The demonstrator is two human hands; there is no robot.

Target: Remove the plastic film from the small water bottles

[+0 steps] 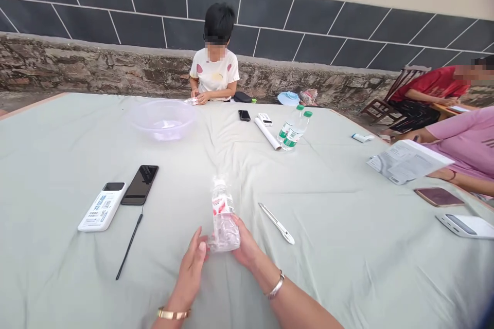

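In the head view a clear bottle [221, 206] with a white cap and a pink-and-white label lies near the middle of the cloth, its cap pointing away from me. See-through plastic film seems to surround it, crinkled past the cap and at the base. My right hand [244, 248] is closed round the bottle's lower right side. At the lower left, my left hand [193, 256] has thumb and fingers drawn together on the loose film [210, 242] beside the base. A white utility knife [276, 223] lies to the right of my right hand.
Left are a white power bank [102, 207] and black phone [140, 185] with strap. Beyond stand a translucent basin [163, 119], a paper roll [267, 133] and two green-capped bottles [293, 132]. One person [215, 74] sits opposite; others sit right, near papers [409, 160] and another phone [439, 197].
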